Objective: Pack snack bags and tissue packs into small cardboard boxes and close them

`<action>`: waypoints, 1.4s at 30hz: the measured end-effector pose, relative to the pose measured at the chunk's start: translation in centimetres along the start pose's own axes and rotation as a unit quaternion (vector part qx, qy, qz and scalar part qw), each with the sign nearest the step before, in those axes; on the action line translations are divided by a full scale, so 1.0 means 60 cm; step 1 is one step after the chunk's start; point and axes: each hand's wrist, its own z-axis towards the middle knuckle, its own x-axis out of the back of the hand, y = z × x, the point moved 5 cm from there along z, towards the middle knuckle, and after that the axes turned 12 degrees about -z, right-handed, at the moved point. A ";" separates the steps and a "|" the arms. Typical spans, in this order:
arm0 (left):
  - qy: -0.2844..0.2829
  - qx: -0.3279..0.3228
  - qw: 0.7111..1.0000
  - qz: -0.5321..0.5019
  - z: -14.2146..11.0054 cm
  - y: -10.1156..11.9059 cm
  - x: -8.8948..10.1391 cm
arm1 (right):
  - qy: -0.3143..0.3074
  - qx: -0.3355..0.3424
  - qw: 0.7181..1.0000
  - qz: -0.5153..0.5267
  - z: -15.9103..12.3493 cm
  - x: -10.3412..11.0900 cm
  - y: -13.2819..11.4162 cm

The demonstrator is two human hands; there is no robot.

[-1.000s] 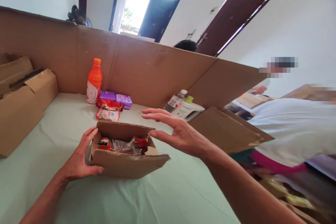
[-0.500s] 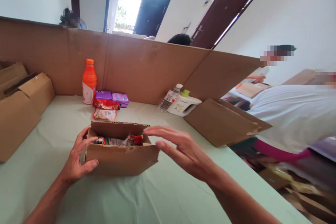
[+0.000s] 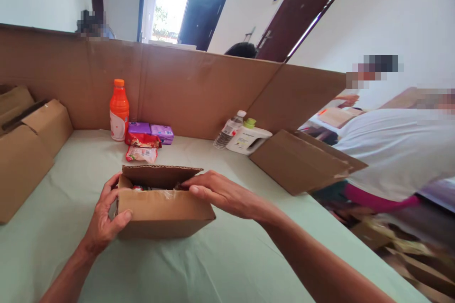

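Observation:
A small brown cardboard box (image 3: 165,215) stands on the cloth in front of me, its back flap upright and its near flap leaning inward. My left hand (image 3: 106,218) clasps the box's left end, thumb on the near side and fingers around the edge. Over the right end lies my right hand (image 3: 222,194), fingers stretched down inside and thumb apart at the near edge; its fingertips are hidden. Within the box, a small red-and-green package (image 3: 138,188) shows in part; the rest of the contents are mostly covered.
Behind the box are an orange bottle (image 3: 119,111), purple packs (image 3: 151,131) and a red-and-clear food packet (image 3: 142,153). A clear bottle (image 3: 229,130) and white jug (image 3: 249,139) stand right. Cardboard boxes (image 3: 26,161) sit left; a person (image 3: 391,151) is at right.
My right hand has moved left and down, from above the right end into the box. The near flap has tipped inward, covering more of the contents. The left hand keeps its hold.

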 end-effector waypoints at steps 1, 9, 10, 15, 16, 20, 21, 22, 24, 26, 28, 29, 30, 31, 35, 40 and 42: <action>-0.001 0.005 1.000 -0.001 0.000 0.001 -0.001 | 0.033 -0.019 0.999 0.000 -0.008 0.006 0.002; 0.015 0.009 0.999 -0.027 -0.006 -0.003 -0.006 | 0.116 -0.010 0.991 -0.061 -0.009 0.001 -0.012; 0.021 0.009 0.999 -0.038 -0.008 -0.006 -0.007 | 0.088 0.008 0.994 -0.059 -0.006 -0.012 -0.018; 0.017 -0.023 0.999 -0.021 -0.014 -0.005 -0.012 | 0.063 0.038 0.994 -0.078 -0.012 -0.058 -0.033; 0.011 -0.028 0.999 -0.010 -0.013 -0.003 -0.012 | 0.070 0.034 0.994 -0.081 -0.015 -0.064 -0.032; -0.016 -0.021 1.000 0.005 -0.010 0.006 -0.014 | 0.112 0.027 0.991 -0.067 -0.021 -0.079 -0.023; -0.017 -0.021 1.000 0.008 -0.010 0.008 -0.015 | 0.116 0.027 0.991 -0.061 -0.021 -0.082 -0.020; -0.015 -0.024 0.999 0.015 -0.010 0.010 -0.014 | 0.116 0.027 0.991 -0.056 -0.021 -0.084 -0.018; -0.017 -0.042 0.998 0.037 -0.011 0.014 -0.012 | 0.105 0.027 0.993 -0.049 -0.021 -0.088 -0.016; -0.027 -0.064 0.996 0.059 -0.010 0.016 -0.007 | 0.095 0.027 0.994 -0.043 -0.019 -0.087 -0.015; -0.056 -0.064 0.995 0.060 -0.006 0.013 -0.001 | 0.085 0.028 0.995 -0.032 -0.016 -0.085 -0.014; -0.073 -0.056 0.994 0.053 -0.003 0.010 0.002 | 0.082 0.029 0.996 -0.026 -0.015 -0.084 -0.013; -0.087 -0.045 0.994 0.045 0.001 0.007 0.004 | 0.080 0.030 0.996 -0.020 -0.013 -0.084 -0.012; -0.097 -0.034 0.994 0.041 0.004 0.005 0.007 | 0.080 0.032 0.996 -0.016 -0.012 -0.084 -0.010; -0.094 -0.035 0.993 0.061 0.007 0.012 0.009 | 0.102 0.056 0.993 -0.009 -0.006 -0.087 -0.001; -0.029 -0.066 0.989 0.129 -0.037 0.039 0.003 | 0.194 0.063 0.978 -0.053 0.014 -0.089 0.004; 0.034 -0.080 0.983 0.163 -0.065 0.048 0.011 | 0.274 0.030 0.960 -0.057 0.026 -0.086 0.007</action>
